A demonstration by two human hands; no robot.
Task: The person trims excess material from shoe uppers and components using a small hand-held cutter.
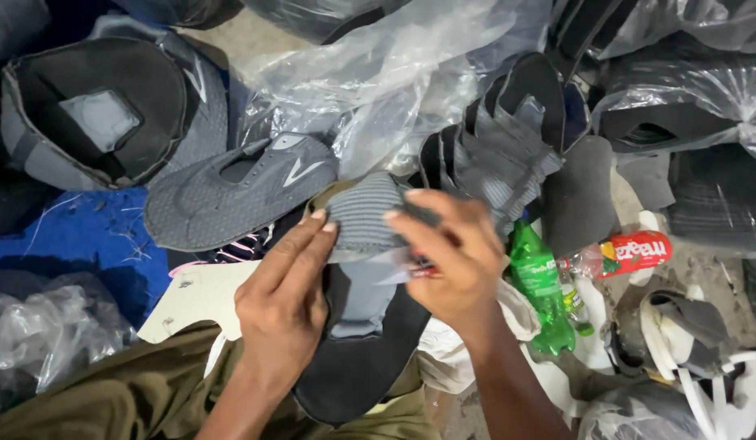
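My left hand (284, 297) and my right hand (451, 257) both hold a grey shoe upper piece (363, 213) with a ribbed knit collar. Its dark lower part (353, 367) hangs down over my lap. My left fingers press flat on the piece's left edge. My right fingers pinch the ribbed top from the right, and a small red tool shows under the right palm. A finished flat grey shoe upper (231, 191) with white stripes lies just beyond my left hand.
A stack of grey and black upper pieces (500, 143) stands behind my right hand. A green plastic bottle (541, 285) and a red-labelled bottle (630, 253) lie to the right. Clear plastic bags (394, 57) surround the area. A blue cloth (76, 236) lies at left.
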